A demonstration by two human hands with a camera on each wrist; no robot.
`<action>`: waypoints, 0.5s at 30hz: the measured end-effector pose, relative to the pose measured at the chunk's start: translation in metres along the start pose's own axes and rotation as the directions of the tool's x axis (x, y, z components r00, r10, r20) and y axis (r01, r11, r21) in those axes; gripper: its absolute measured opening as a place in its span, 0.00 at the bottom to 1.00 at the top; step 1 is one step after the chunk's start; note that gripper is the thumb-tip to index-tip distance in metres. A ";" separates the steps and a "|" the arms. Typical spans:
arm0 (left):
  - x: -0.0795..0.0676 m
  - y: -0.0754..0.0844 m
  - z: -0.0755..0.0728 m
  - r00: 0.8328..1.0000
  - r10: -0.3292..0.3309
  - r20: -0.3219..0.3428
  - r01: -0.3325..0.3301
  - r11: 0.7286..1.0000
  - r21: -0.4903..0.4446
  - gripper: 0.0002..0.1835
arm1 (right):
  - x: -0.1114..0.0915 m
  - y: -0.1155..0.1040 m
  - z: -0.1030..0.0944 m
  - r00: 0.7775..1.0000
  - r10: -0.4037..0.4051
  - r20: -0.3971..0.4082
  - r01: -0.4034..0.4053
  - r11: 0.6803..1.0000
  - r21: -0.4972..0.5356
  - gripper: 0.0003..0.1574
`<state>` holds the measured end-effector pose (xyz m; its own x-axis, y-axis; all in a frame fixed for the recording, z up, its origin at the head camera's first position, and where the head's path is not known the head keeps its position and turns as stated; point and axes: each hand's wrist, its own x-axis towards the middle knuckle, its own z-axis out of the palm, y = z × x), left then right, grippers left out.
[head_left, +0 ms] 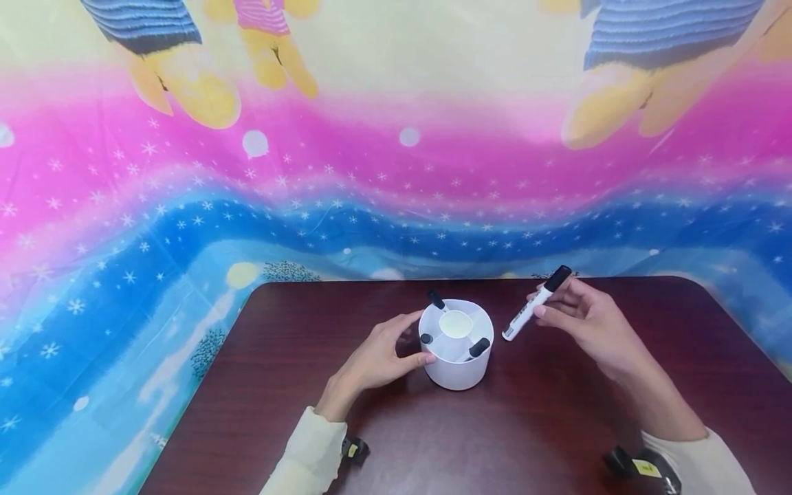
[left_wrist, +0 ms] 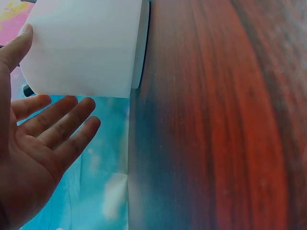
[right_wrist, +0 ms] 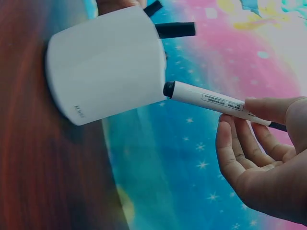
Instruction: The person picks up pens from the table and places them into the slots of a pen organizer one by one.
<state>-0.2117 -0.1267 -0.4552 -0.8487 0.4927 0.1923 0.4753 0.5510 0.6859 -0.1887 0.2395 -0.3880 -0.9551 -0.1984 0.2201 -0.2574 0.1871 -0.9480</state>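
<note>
A white round pen holder stands upright on the table, with a pale round centre and divided compartments. Black-capped markers stick up from several of its compartments. At its left side my left hand rests thumb and fingertips against the wall; in the left wrist view the fingers look mostly straight. To the right of the holder, my right hand pinches a white marker between thumb and fingers. That marker tilts, black cap up, its lower end close to the holder's rim but apart from it.
The dark red-brown wooden table has rounded far corners. Behind it hangs a colourful printed cloth in pink and blue. Black bands sit on both wrists by the pale sleeves.
</note>
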 end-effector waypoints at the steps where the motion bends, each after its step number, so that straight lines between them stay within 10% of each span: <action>1: 0.000 0.000 0.000 1.000 -0.004 0.001 0.004 1.000 0.002 0.44 | 0.001 -0.002 0.000 1.000 -0.003 -0.010 0.003 1.000 0.002 0.19; 15: 0.000 -0.001 0.001 1.000 -0.004 -0.007 0.004 1.000 0.007 0.44 | 0.016 -0.017 0.016 0.999 0.000 -0.050 -0.003 0.999 -0.051 0.22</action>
<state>-0.2117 -0.1269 -0.4566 -0.8525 0.4853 0.1944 0.4731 0.5578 0.6820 -0.1970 0.2174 -0.3721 -0.9613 -0.1500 0.2312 -0.2619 0.2365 -0.9356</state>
